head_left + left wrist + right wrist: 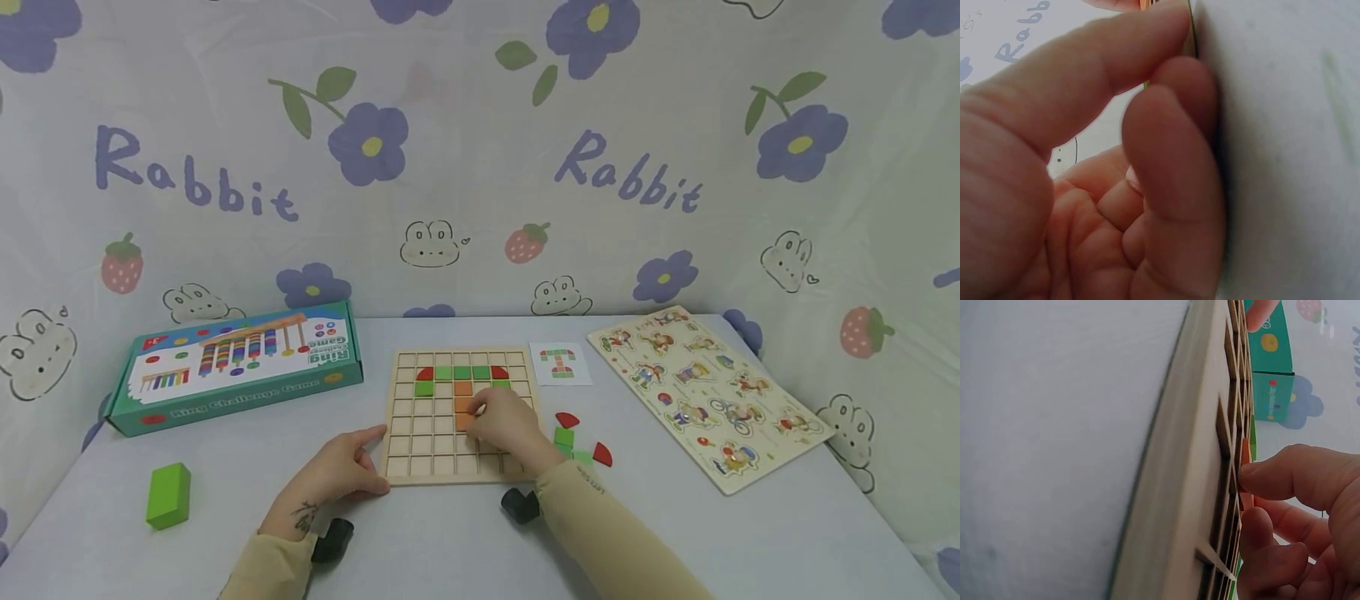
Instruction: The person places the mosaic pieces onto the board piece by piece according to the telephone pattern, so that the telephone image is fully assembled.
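Your right hand (506, 421) has its thumb and index finger pinched together on an orange square tile (465, 422), down at the cells of the wooden grid board (423, 443). Just beyond those fingertips, two more orange tiles (463, 388) continue the same column. Farther past them runs a row of green square tiles (462, 372) with a red quarter-circle tile (425, 374) at its left end and another at its right. Below the left red one sits a single green tile (424, 388); on the other side, your right hand partly covers a green one.

Your left hand (337, 467) holds its thumb and index finger spread apart, their tips touching the board's left edge and near corner.

To the right of your right fingers, just off the board, loose green pieces (564, 437) and two red quarter-circles (602, 454) lie on the bench (420, 546). Beyond them is the pattern card (577, 375), and farther right the wooden picture puzzle (708, 400). Left of your left fingers stands a green block (168, 496), with the Ring Challenge Game box (255, 398) beyond it.
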`<state>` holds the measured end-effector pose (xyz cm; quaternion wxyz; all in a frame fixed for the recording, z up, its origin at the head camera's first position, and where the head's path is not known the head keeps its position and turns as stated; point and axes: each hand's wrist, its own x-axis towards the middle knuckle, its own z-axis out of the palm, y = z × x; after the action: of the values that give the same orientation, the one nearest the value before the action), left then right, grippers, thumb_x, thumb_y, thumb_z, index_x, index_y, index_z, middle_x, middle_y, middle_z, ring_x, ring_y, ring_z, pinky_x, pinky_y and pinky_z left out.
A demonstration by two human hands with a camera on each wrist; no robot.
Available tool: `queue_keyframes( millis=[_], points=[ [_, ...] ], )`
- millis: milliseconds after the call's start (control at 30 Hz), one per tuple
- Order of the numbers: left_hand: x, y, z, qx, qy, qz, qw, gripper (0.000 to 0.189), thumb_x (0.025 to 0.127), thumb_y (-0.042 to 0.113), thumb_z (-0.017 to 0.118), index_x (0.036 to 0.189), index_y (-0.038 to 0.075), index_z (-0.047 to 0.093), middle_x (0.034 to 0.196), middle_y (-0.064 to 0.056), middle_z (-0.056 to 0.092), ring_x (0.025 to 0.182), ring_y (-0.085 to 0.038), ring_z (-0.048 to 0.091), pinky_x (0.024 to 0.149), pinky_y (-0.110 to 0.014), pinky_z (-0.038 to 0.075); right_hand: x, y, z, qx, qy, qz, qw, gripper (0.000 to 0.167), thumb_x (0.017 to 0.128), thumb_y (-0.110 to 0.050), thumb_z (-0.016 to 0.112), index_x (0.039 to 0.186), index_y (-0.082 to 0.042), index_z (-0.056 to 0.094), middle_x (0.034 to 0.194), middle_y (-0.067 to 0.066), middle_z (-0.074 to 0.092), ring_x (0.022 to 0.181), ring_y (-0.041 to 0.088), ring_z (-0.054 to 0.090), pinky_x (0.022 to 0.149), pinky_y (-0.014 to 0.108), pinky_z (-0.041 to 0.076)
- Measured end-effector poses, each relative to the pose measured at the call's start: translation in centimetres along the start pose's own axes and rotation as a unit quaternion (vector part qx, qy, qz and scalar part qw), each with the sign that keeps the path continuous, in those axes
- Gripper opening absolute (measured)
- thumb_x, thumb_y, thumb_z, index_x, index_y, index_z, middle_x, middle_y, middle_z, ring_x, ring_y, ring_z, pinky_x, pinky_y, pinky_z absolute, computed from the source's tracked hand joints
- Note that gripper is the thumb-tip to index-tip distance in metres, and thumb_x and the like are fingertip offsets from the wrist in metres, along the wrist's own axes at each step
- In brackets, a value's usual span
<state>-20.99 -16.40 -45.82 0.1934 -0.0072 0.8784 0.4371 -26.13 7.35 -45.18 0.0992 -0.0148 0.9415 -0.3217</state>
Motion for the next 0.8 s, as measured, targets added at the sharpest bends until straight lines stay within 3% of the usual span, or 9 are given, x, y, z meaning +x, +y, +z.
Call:
queue_keyframes(
  millis=[567,800],
  points=[
    [0.29,-0.13,0.17,-0.001,0.004,0.004,1.0,0.083,0.065,0.003,0.079,0.139,0.01,0.043,0.059,-0.002,0.053,0.049,-0.012,0.043,0.048,-0.025,0.035,-0.04,0.0,0.55,0.02,0.011,0.028,0.9994,0.023,0.07,-0.012,0.072,0.092,-0.016,0.069,0.085,-0.002,0.059,0.079,0.018,0.051,0.065,0.031,0.039],
    [0.2,-0.16,0.14,-0.003,0.002,0.002,1.0,0.083,0.065,0.003,0.08,0.138,0.009,0.043,0.06,-0.003,0.053,0.049,-0.012,0.042,0.048,-0.025,0.034,-0.26,-0.08,0.49,0.014,0.018,0.013,0.9997,0.022,0.07,-0.012,0.072,0.092,-0.016,0.068,0.084,-0.001,0.058,0.076,0.018,0.05,0.062,0.03,0.038]
  ],
)
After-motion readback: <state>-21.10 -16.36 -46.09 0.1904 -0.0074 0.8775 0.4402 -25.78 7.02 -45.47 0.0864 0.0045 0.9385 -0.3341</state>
